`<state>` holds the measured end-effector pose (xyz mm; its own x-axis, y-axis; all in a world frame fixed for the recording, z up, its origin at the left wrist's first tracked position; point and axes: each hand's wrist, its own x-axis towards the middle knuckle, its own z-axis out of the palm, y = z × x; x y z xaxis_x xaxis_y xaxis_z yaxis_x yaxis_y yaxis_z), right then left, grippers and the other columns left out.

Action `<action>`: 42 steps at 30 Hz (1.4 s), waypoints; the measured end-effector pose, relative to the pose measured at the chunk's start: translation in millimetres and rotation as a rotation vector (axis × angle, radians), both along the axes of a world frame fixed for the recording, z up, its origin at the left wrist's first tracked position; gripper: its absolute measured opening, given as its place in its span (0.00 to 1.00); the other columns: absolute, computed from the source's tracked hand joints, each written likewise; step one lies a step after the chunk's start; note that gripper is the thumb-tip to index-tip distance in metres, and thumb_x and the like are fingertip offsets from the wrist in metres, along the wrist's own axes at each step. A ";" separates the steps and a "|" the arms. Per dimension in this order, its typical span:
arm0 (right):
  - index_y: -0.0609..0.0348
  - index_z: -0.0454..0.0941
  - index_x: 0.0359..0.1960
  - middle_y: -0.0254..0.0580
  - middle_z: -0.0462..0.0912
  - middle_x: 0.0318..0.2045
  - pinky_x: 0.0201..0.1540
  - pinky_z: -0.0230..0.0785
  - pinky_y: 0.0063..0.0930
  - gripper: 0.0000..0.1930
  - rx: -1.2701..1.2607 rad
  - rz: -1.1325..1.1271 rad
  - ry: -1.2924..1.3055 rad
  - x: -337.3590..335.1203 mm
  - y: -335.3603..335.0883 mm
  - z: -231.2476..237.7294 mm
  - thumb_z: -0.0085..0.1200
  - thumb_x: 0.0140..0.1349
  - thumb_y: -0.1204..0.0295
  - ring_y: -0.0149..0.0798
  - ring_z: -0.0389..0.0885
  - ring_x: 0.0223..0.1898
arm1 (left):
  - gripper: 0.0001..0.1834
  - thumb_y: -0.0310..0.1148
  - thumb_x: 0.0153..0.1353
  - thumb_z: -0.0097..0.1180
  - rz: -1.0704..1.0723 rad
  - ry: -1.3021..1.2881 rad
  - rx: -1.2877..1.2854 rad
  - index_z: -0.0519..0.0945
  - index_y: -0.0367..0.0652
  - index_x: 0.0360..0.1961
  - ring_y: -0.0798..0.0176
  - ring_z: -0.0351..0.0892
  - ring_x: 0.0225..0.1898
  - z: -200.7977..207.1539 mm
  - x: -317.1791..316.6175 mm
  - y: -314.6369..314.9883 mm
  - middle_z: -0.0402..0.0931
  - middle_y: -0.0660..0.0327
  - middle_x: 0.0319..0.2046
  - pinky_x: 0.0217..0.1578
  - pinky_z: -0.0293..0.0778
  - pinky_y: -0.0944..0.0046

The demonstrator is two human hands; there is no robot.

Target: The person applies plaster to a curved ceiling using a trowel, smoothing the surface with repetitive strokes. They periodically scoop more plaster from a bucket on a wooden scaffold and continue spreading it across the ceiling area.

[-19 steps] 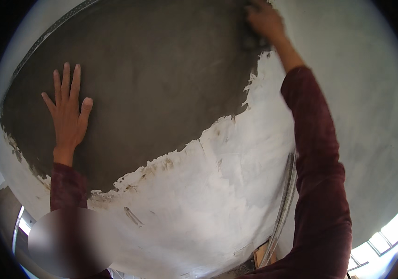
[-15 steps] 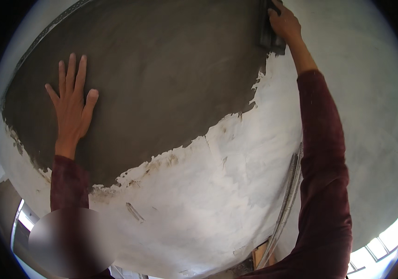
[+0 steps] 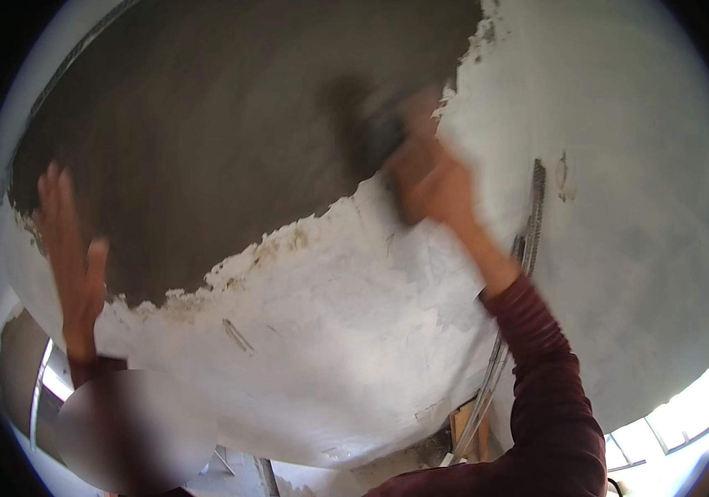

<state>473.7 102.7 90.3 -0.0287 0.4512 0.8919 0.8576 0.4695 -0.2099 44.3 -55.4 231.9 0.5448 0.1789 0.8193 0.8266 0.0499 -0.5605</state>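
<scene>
A broad patch of dark, wet-looking plaster (image 3: 230, 124) covers the upper part of a pale wall, its lower edge ragged. My right hand (image 3: 439, 184) is closed round a dark plastering trowel (image 3: 383, 132), smeared by motion, at the patch's lower right edge. The trowel's near end hangs over the white surface (image 3: 313, 348). My left hand (image 3: 71, 248) has its fingers stretched out at the patch's lower left edge, holding nothing. Whether its palm touches the wall cannot be told.
Long thin perforated metal strips (image 3: 536, 195) stand along the wall's corner at the right. A grey wall (image 3: 644, 248) continues beyond them. Bright window openings (image 3: 677, 422) show at the lower right. A blurred round spot (image 3: 135, 431) hides part of my left forearm.
My right hand has swept the trowel down and left from the patch's upper right edge. My left hand has moved down and left, off the middle of the plaster.
</scene>
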 end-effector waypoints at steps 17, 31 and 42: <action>0.63 0.72 0.62 0.56 0.78 0.57 0.57 0.72 0.39 0.28 0.335 0.442 -0.128 -214.4 -69.7 -67.0 0.61 0.61 0.64 0.52 0.81 0.54 | 0.31 0.46 0.65 0.59 0.083 -1.064 -1.427 0.72 0.38 0.63 0.45 0.73 0.61 -440.2 -146.8 -239.1 0.74 0.42 0.59 0.62 0.68 0.54; 0.49 0.66 0.67 0.40 0.83 0.41 0.38 0.77 0.47 0.31 0.223 0.028 -0.402 -379.0 -79.7 -11.2 0.57 0.61 0.63 0.45 0.84 0.37 | 0.31 0.51 0.72 0.44 0.477 -1.697 -2.028 0.69 0.39 0.66 0.48 0.63 0.68 -639.6 -88.2 -526.3 0.67 0.45 0.65 0.70 0.56 0.54; 0.63 0.72 0.61 0.60 0.82 0.49 0.50 0.76 0.46 0.32 0.497 0.021 0.091 -274.0 -80.3 201.2 0.56 0.62 0.51 0.58 0.83 0.48 | 0.22 0.36 0.73 0.42 0.222 -1.632 -1.530 0.72 0.36 0.62 0.42 0.68 0.63 -778.8 -104.7 -560.7 0.73 0.44 0.59 0.66 0.62 0.51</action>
<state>199.7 22.4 291.5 0.0542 -0.0282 0.9981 0.8356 0.5486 -0.0299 -60.4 -616.0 -546.9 -0.3543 0.8599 -0.3675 0.5195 0.5078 0.6872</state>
